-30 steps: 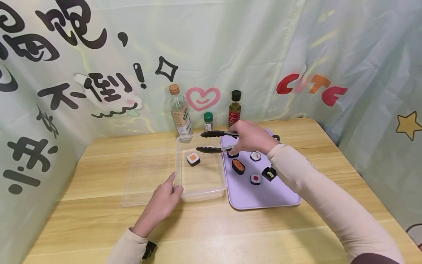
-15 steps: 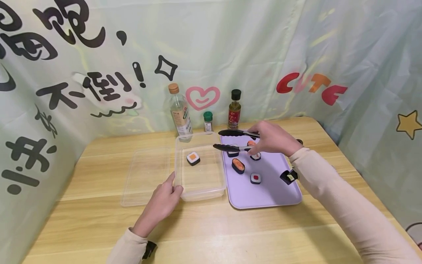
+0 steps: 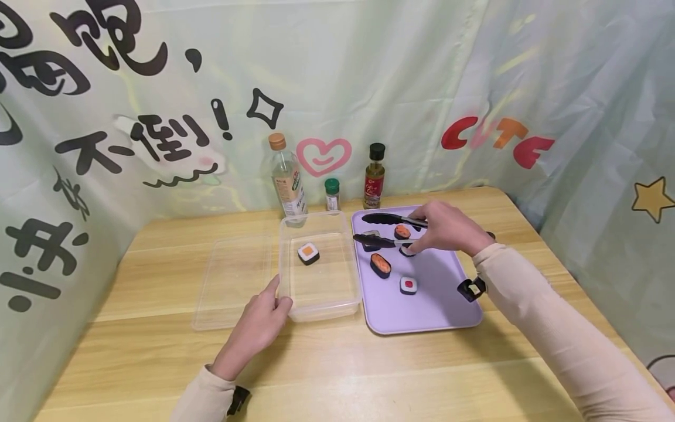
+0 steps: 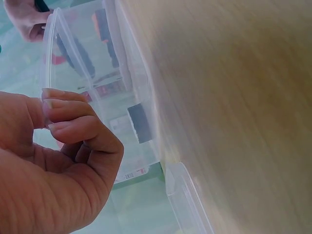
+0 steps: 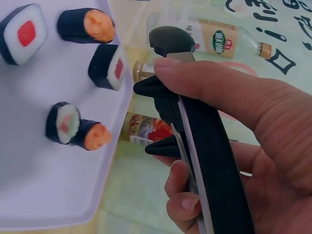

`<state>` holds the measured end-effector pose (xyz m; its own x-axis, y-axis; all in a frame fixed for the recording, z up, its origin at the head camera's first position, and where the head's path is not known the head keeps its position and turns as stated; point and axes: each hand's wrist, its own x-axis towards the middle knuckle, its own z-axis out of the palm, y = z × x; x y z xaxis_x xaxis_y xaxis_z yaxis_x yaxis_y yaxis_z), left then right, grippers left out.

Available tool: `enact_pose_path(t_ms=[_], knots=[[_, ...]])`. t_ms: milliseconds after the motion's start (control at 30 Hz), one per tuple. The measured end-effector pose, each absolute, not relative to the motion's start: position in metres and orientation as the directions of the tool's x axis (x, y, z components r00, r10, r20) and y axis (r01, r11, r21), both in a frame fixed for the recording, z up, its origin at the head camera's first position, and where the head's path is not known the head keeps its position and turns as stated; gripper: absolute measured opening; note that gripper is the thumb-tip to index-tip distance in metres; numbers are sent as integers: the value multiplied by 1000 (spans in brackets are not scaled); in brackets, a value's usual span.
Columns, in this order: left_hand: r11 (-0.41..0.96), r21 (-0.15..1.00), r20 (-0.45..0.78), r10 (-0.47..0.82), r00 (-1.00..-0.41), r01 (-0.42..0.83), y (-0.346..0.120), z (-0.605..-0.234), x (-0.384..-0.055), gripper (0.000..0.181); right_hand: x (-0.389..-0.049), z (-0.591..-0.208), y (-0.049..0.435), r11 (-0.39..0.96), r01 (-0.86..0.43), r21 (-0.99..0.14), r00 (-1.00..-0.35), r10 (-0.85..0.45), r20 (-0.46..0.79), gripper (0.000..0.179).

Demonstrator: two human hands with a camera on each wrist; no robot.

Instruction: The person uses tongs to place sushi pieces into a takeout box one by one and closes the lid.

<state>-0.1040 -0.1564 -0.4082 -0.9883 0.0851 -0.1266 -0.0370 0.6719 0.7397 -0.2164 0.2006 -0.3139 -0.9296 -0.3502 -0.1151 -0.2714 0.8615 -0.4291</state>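
Observation:
My left hand (image 3: 261,319) pinches the rim of a clear plastic container (image 3: 327,312) at its near left side. Inside that container lies one sushi roll with an orange centre (image 3: 308,253). My right hand (image 3: 454,227) holds black-tipped tongs (image 5: 209,161), their arms spread apart with nothing between the tips. The tongs hang over the far part of a lilac tray (image 3: 427,310). On the tray are an orange-topped sushi (image 3: 380,265), a roll with a red centre (image 3: 408,285) and another orange-topped piece (image 3: 402,232). The tongs partly cover a dark-wrapped roll (image 3: 371,247); the right wrist view shows a red-centred roll (image 5: 107,67).
A clear lid (image 3: 232,284) lies flat left of the container. Behind stand a tall bottle with an orange cap (image 3: 289,181), a small green-capped jar (image 3: 332,195) and a black-capped bottle (image 3: 374,179). A printed curtain (image 3: 411,70) hangs behind the wooden table (image 3: 327,375).
My right hand has moved right with the tongs, from over the container to above the tray, and slightly lower. The left hand has stayed at the container's rim.

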Motion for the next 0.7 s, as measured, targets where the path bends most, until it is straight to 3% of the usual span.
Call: enact_pose_path(t_ms=[700], knots=[[664,747,-117,90,-989,-28,-157,-409,-103,64,-228,-340,210,843,-255,-473,-920,-363,-151,56]])
